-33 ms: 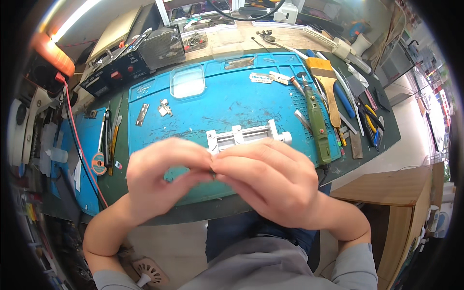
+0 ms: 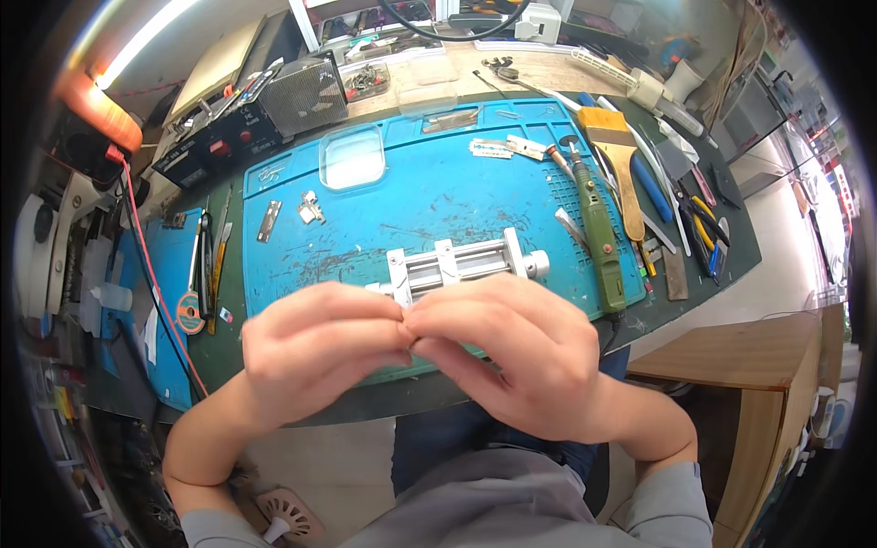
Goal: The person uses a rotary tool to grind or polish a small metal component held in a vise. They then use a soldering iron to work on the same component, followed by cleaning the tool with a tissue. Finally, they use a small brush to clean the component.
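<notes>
Just in front of a silver metal clamping fixture (image 2: 466,265) on the blue mat (image 2: 402,192), my left hand (image 2: 320,347) and my right hand (image 2: 502,352) meet at their fingertips. Both are closed in a pinch; whatever lies between them is hidden. Beyond the fixture are a clear plastic dish (image 2: 353,155), a small metal plate (image 2: 269,221), a little metal part (image 2: 311,206) and some razor blades (image 2: 491,147).
A green rotary tool (image 2: 603,247), wide brush (image 2: 621,164) and several pliers (image 2: 702,228) lie at the right. A black powered box (image 2: 215,142), red cable (image 2: 151,274) and slim tools (image 2: 219,274) are at the left. A wooden cabinet (image 2: 713,356) stands lower right.
My left hand has shifted slightly down, with its fingers lying flatter. My right hand has dipped a little too, exposing more of the fixture.
</notes>
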### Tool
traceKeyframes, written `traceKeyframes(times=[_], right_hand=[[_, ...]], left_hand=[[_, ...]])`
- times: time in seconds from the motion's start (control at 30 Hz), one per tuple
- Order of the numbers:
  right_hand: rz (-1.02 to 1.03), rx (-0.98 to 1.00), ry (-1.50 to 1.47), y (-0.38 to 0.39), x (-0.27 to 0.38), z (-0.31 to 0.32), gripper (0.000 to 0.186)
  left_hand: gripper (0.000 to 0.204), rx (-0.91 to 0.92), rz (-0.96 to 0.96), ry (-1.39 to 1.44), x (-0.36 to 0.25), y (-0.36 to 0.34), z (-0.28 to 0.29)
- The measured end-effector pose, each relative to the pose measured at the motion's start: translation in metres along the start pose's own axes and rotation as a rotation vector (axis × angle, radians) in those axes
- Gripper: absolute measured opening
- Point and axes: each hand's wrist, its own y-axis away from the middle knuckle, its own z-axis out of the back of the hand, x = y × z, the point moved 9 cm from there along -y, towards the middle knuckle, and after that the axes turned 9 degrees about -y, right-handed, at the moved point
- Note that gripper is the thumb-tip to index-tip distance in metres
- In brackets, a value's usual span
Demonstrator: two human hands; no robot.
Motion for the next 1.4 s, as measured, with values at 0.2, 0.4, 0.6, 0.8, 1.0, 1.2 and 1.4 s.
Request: traceKeyframes(times=[0.2,0.4,0.6,0.8,1.0,1.2,1.4], right_hand=[[-0.191,-0.054,-0.161,0.018,-0.003,0.012,0.031],[-0.373,-0.311,-0.051,0.052,-0.010,0.089,0.032],[-0.409,-0.520,0.059,0.091,-0.025,0.123,0.024],[-0.447,-0.609,0.080,0.101,-0.044,0.129,0.023],[-0.451,-0.603,0.080,0.100,-0.048,0.126,0.024],[-0.474,-0.591,0.112,0.100,-0.047,0.124,0.024],[-0.466,-0.566,0.137,0.098,-0.046,0.123,0.024]], left_hand=[[0.029,0.027,-0.163,-0.354,-0.027,-0.003,-0.011],[0.020,-0.002,-0.067,-0.453,-0.013,-0.010,-0.020],[0.016,-0.030,-0.020,-0.561,-0.021,-0.014,-0.025],[0.025,0.010,0.029,-0.544,-0.018,-0.011,-0.030],[0.025,0.000,0.033,-0.538,-0.015,-0.010,-0.031],[0.025,0.001,0.040,-0.525,-0.015,-0.012,-0.031],[0.024,0.009,0.047,-0.533,-0.013,-0.013,-0.031]])
